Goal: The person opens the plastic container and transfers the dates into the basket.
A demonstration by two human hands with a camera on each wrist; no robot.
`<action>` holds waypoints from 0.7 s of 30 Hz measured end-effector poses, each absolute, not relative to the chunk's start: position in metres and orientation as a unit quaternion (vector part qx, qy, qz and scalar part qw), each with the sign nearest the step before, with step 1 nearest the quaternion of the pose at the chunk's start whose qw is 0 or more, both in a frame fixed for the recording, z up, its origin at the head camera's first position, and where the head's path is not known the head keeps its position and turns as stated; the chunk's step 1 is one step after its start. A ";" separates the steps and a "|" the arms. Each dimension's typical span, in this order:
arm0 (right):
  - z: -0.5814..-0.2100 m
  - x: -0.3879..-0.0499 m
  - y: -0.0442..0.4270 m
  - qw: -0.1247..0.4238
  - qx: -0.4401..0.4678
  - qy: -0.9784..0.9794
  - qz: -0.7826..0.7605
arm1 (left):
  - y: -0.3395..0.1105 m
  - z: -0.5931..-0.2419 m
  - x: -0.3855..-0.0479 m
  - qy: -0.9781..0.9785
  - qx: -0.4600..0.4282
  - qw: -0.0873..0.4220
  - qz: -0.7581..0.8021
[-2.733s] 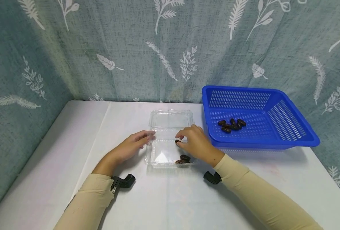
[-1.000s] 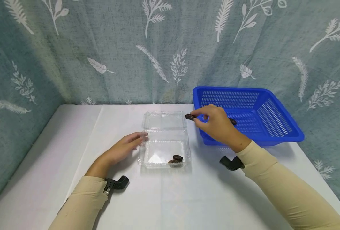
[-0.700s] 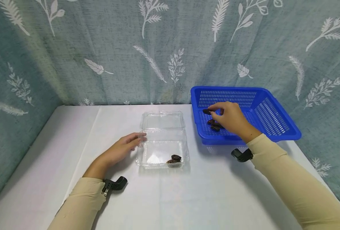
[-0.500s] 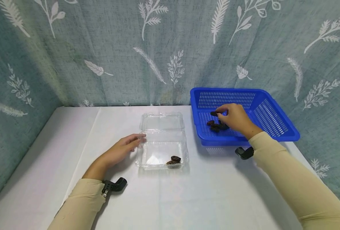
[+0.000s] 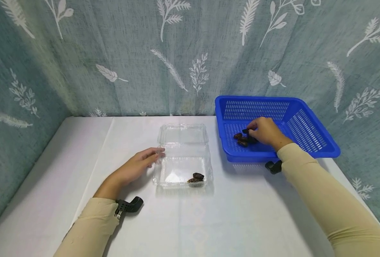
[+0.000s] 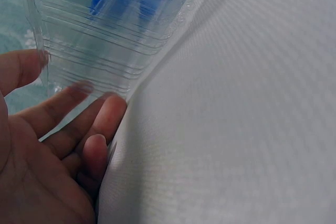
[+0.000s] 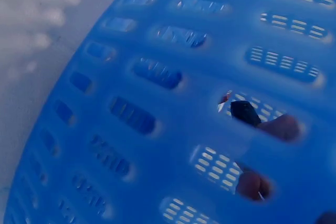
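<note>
A hinged clear plastic clamshell box (image 5: pixel 183 171) lies with its lid back on the table, and a few dark brown dates (image 5: pixel 198 176) sit in its front right corner. My left hand (image 5: pixel 141 162) touches the box's left side with extended fingers. In the left wrist view its fingertips (image 6: pixel 113 109) rest against the ridged clear wall. My right hand (image 5: pixel 267 132) is down inside the blue basket (image 5: pixel 305 153), pinching a date (image 5: pixel 246 131) between thumb and finger. Just below lie several more dates (image 5: pixel 242 142), partly covered by that hand.
The slotted basket wall (image 7: pixel 173 124) fills most of the right wrist view, hiding much of that hand. A white cloth (image 5: pixel 193 221) covers the table. Behind it hangs a grey-green curtain (image 5: pixel 128 96) with white leaf prints.
My right hand has carried a date from the clamshell box rightward into the blue basket and lowered it by the other dates. The left hand has stayed at the box's side.
</note>
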State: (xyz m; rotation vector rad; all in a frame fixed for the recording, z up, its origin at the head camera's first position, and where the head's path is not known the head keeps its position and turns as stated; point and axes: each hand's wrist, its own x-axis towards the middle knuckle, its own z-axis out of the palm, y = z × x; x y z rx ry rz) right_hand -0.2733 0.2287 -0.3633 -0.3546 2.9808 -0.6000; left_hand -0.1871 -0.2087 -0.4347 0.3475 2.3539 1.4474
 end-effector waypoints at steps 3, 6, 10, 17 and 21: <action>-0.361 -0.273 0.229 0.040 -0.114 0.973 -0.195 | -0.209 -0.433 -0.188 0.832 0.125 0.174 0.511; -0.359 -0.271 0.228 0.041 -0.115 0.971 -0.204 | -0.209 -0.433 -0.188 0.832 0.123 0.181 0.510; -0.354 -0.265 0.224 -0.001 -0.141 0.963 -0.228 | -0.209 -0.433 -0.188 0.832 0.125 0.181 0.509; -0.337 -0.244 0.188 -0.051 -0.207 0.939 -0.269 | -0.209 -0.432 -0.190 0.831 0.130 0.175 0.512; -0.329 -0.228 0.159 -0.054 -0.255 0.922 -0.286 | -0.209 -0.434 -0.189 0.831 0.126 0.177 0.512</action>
